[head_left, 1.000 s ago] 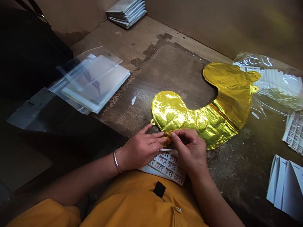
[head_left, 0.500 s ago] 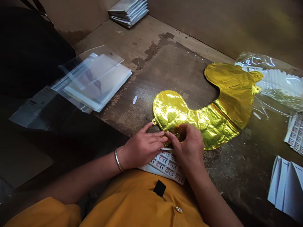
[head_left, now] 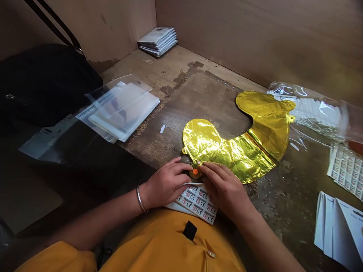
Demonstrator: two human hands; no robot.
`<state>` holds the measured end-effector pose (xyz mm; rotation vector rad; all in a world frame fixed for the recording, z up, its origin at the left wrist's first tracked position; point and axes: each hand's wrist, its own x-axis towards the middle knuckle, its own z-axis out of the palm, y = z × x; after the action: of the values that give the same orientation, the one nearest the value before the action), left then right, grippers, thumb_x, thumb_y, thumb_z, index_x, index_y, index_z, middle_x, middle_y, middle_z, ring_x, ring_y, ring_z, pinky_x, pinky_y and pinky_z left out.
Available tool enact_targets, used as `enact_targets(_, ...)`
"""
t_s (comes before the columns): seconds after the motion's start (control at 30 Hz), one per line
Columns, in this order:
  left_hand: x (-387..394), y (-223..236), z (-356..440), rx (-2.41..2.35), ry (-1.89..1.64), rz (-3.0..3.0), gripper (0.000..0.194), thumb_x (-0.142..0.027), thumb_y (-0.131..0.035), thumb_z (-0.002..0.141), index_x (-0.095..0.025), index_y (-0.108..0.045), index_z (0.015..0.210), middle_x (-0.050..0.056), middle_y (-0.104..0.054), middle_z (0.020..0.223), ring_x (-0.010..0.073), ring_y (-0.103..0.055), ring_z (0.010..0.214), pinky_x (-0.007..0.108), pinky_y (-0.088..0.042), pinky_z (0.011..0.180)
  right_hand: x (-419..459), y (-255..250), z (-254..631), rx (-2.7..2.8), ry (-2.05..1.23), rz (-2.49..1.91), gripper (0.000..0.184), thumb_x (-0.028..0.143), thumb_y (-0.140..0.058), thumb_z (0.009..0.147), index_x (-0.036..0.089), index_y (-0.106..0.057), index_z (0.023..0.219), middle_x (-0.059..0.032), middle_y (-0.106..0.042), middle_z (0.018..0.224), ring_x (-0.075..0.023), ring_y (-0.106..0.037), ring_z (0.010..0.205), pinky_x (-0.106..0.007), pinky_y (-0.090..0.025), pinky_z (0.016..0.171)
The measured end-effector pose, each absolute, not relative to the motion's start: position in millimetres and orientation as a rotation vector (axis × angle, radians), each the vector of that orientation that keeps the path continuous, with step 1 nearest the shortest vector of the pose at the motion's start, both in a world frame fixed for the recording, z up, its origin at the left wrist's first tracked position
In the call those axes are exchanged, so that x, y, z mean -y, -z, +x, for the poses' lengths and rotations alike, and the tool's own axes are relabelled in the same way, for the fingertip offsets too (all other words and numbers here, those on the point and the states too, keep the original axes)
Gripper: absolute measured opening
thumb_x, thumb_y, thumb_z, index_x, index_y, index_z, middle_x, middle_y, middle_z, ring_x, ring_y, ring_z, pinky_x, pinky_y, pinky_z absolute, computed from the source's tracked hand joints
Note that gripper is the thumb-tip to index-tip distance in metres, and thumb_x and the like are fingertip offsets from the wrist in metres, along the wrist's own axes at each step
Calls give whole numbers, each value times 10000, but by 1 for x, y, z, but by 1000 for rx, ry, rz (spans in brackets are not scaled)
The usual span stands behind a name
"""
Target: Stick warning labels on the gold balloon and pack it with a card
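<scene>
a flat gold foil balloon [head_left: 236,151] lies on the table [head_left: 195,98], from the lower centre of the frame to right of centre. its long axis bends like a hook: the small end points down toward the person, the body runs off to the right, and the far lobe turns upward. the small end, with an orange dot [head_left: 195,171] on it, sits between the two hands. the left hand [head_left: 166,183] has loosely bent fingers at its left edge; the right hand [head_left: 227,189] has its fingers stretched together, tips on the foil at the right. whether either one pinches the foil cannot be told. the right hand is nearer the body, just below its lower edge.
</scene>
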<state>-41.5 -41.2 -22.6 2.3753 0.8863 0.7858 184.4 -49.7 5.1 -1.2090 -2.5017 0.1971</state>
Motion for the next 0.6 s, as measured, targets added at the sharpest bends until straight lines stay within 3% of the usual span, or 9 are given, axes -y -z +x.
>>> enact_targets(0.2, 44, 24, -46, -821, -794, 2288, 114, -209, -539, 909, -167, -643, 930, 86, -647, 1136, 167, -605, 1097, 396, -373, 1119, 48, 14, 187, 2516, -26, -1086, 269, 106, -513, 881, 107, -649, 1112, -149, -689, 1105, -238, -619, 959, -384, -530, 850)
enact_targets(0.4, 48, 18, -44, -875, -820, 2258, 121, -222, -579, 889, -158, -666, 944, 144, -488, 1356, 221, -526, 1216, 372, -466, 1026, 35, 4, 183, 2151, -414, -1430, 143, 213, -548, 880, 185, -662, 798, -45, -662, 734, -161, -589, 700, -271, -476, 612)
enact_targets(0.6, 47, 11, -42, -929, -810, 2380, 109, -218, -586, 878, -174, -685, 887, 133, -484, 1355, 259, -451, 1281, 452, -402, 1073, 23, 1, 183, 1918, -662, -1712, 385, 440, -585, 821, 196, -486, 539, 27, -458, 529, -116, -416, 527, -249, -323, 505)
